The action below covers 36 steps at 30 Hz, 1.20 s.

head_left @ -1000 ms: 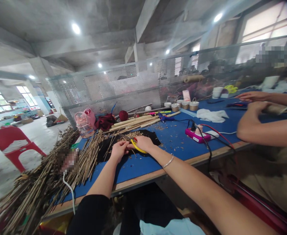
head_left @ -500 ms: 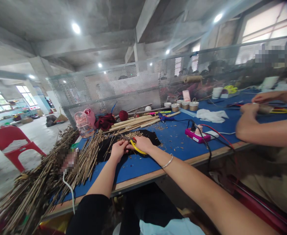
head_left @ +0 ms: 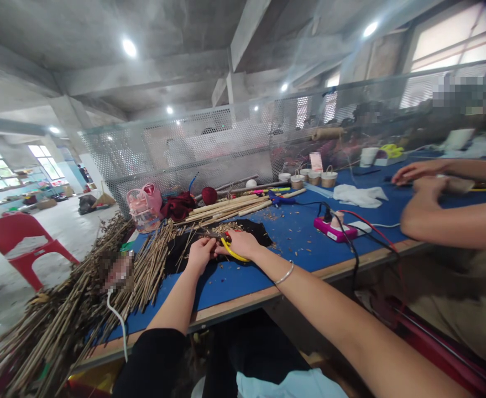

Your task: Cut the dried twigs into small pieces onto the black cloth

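Note:
My right hand (head_left: 241, 244) is wrapped round a pair of scissors (head_left: 235, 254) with yellow and red handles, the blades pointing left over my left hand. Close beside it, my left hand (head_left: 202, 254) is closed in a pinch, its fingertips near the blades; what lies between them is too small to tell. Both hands are above a black cloth (head_left: 260, 232) with a heap of short cut plant bits (head_left: 229, 227). Just left of my left hand lies a large bundle of dry brown stems (head_left: 149, 271), reaching over the table edge.
On the blue table (head_left: 243, 284), behind my hands, lie pale sticks (head_left: 226, 208), a dark red yarn ball (head_left: 209, 195) and a pink bag (head_left: 144, 205). A purple power strip (head_left: 334, 230) with cables sits to the right. Beyond it, a co-worker's hands (head_left: 423, 176) are busy.
My two hands and the scissors stay almost in place. At the right, the co-worker's far hand has moved left, across the table.

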Each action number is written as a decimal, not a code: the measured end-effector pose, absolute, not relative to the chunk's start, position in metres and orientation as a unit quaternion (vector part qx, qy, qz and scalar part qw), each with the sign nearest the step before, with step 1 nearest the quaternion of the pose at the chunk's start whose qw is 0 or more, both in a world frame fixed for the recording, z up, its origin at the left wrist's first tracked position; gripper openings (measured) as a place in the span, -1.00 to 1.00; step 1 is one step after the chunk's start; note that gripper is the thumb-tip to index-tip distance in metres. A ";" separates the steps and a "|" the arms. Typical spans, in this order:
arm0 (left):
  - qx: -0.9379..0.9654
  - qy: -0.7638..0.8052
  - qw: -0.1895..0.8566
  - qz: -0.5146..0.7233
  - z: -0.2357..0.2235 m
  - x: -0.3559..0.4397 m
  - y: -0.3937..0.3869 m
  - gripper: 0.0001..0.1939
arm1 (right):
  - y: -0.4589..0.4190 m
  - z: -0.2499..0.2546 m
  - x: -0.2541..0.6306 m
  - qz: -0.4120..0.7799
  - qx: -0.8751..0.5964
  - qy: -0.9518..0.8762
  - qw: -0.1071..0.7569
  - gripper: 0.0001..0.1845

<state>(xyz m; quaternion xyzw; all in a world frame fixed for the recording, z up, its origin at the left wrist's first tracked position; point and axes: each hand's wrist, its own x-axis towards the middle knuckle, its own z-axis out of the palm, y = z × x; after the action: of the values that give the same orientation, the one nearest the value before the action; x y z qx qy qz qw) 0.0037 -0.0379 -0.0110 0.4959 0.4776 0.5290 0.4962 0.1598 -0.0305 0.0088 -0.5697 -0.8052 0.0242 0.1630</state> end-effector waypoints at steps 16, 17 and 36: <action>0.511 0.485 0.507 0.497 -0.012 0.006 -0.038 -0.60 | -0.030 0.012 0.158 0.042 -0.593 -0.789 0.158 -0.33; 0.512 0.485 0.506 0.497 -0.012 0.006 -0.038 -0.60 | -0.030 0.012 0.158 0.044 -0.594 -0.788 0.155 -0.33; 0.521 0.517 0.443 0.514 -0.015 0.004 -0.037 -0.69 | -0.032 0.010 0.158 0.028 -0.580 -0.797 0.164 -0.25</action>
<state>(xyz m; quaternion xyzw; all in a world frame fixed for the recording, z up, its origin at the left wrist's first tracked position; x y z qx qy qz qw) 0.0043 -0.0369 -0.0150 0.5213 0.5172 0.5140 0.4434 0.1580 -0.0323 0.0103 -0.5802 -0.7974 0.0280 0.1638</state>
